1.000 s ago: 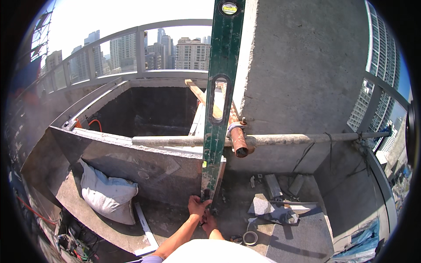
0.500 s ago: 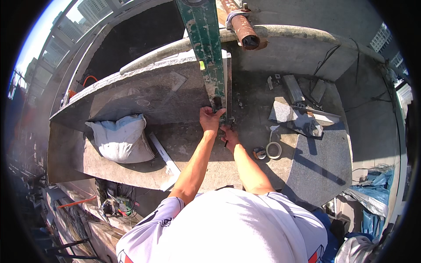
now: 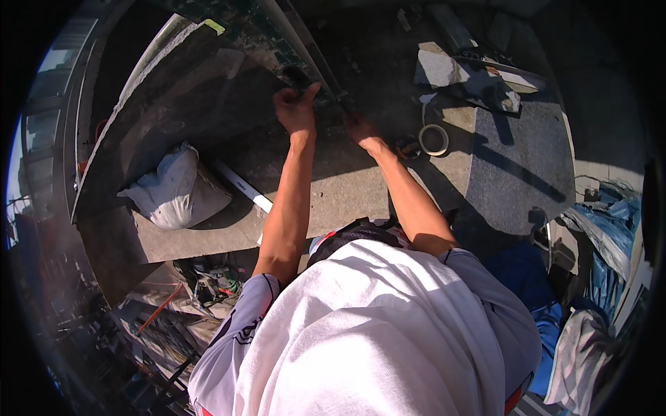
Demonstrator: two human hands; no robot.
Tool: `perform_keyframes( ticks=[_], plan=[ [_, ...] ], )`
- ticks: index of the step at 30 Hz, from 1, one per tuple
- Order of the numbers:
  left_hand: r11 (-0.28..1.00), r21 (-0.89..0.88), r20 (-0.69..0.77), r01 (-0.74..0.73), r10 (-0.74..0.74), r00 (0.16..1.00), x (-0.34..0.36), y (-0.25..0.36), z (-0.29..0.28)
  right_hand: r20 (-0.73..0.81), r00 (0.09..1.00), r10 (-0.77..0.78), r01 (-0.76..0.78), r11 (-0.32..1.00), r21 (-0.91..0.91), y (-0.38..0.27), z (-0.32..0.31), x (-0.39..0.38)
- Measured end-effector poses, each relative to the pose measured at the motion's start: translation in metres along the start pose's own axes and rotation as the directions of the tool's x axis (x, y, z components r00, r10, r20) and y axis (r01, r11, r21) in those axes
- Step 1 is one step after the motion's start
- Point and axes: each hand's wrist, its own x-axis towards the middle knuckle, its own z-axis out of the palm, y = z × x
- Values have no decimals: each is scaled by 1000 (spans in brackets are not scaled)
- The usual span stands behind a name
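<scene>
A green metal beam [image 3: 267, 41] with worn, flaking paint slopes down in front of a large stone slab [image 3: 173, 90] standing on edge. My left hand [image 3: 297, 111] is closed at the beam's lower end, thumb toward the right side. A little lower and to the right, my right hand [image 3: 363, 133] is closed in deep shadow beside the slab's base. Half a second earlier a thin black pen showed between its fingers; darkness hides it now. A roll of tape [image 3: 433, 140] and a dark, round-cased tape measure [image 3: 408, 147] lie close to my right wrist.
A white sack [image 3: 177, 191] slumps at left beside a white strip [image 3: 243, 186]. Stone offcuts [image 3: 440, 69] lie at the upper right, above a grey slab [image 3: 517, 187]. Blue plastic sheeting [image 3: 610, 243] is bunched at far right, and tools and cables [image 3: 218, 281] lie below left.
My view has tilted and come closer to my body, and the picture is darker. My left hand stays at the beam's lower end; my right hand stays low beside it.
</scene>
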Motion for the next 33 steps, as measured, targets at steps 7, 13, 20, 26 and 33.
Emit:
perform_keyframes(
  ticks=[7,13,20,26,33],
  plan=[
    [1000,26,-12,2,-1,1000,1,-11,-5,-122,958,259,-228,949,219,-40,-38,-17],
    [1000,12,1,9,-9,1000,1,-8,-1,-263,962,69,69,874,481,-40,-20,-18],
    [999,-42,6,16,-16,1000,-1,-5,-1,-267,961,66,61,895,442,-31,5,-11],
    [999,-39,23,5,-5,1000,-1,-7,2,-187,971,149,-19,827,561,-32,-1,-6],
    [1000,3,10,24,-24,1000,-2,-4,-4,-114,985,132,-9,696,718,-65,-27,-22]
  ],
)
